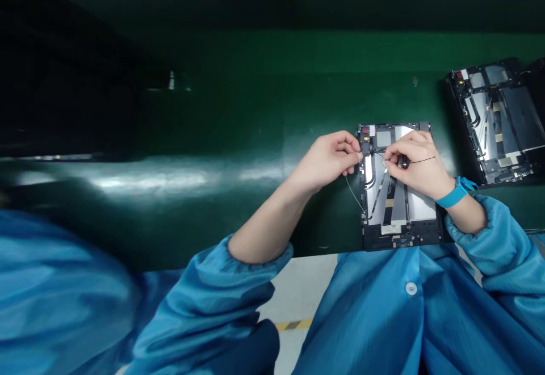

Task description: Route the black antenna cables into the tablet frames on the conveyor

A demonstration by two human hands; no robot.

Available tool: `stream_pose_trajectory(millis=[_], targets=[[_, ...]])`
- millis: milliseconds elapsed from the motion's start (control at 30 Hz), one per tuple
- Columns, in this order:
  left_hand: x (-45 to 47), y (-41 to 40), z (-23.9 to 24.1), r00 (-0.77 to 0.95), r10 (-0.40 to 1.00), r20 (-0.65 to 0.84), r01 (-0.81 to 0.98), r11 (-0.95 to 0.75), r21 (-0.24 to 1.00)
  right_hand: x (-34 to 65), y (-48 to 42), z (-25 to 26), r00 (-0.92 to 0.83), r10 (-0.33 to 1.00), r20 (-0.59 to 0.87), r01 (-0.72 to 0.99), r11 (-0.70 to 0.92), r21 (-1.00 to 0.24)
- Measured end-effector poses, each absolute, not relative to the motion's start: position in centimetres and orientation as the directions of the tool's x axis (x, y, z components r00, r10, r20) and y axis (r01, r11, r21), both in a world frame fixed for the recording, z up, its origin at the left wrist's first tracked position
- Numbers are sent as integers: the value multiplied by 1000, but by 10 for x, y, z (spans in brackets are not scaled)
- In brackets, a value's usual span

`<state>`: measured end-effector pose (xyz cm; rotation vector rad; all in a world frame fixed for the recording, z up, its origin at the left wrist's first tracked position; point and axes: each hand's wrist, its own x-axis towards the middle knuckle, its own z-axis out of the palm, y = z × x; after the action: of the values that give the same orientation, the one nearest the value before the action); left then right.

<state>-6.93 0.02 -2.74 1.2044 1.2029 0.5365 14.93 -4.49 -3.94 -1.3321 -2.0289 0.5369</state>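
Observation:
An opened tablet [419, 207] lies at the bench's front edge, its inner parts, flat ribbon cables and silvery plate showing. My left hand [330, 158] is closed in a pinch at its upper left edge. A thin grey cable [353, 193] runs from beneath those fingers down to the tablet's lower left side. Over the upper right part, my right hand [415, 156] pinches a thin black wire [423, 161], whose loose end crosses the back of the fingers. Exactly what sits between the fingertips of either hand is too small to see clearly.
Further right on the green bench [238, 114] stand stacked opened tablets [502, 119]. A blue sleeve [63, 295] of another person is at the lower left. A dark shape fills the upper left, and a small shiny item [171, 80] lies near it.

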Motion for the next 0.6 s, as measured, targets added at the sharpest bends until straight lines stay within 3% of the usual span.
stream_pose_trajectory(millis=[233, 500, 600], targets=[[-78, 8, -24, 456, 782, -425, 262, 339, 904, 149, -45, -39, -281, 918, 281, 650, 397, -648], [-70, -1, -30, 337, 847, -412, 211, 359, 909, 148, -45, -35, -283, 933, 221, 675, 358, -645], [-69, 3, -22, 331, 843, -425, 324, 321, 890, 149, -44, -35, -282, 933, 223, 670, 358, -650]])
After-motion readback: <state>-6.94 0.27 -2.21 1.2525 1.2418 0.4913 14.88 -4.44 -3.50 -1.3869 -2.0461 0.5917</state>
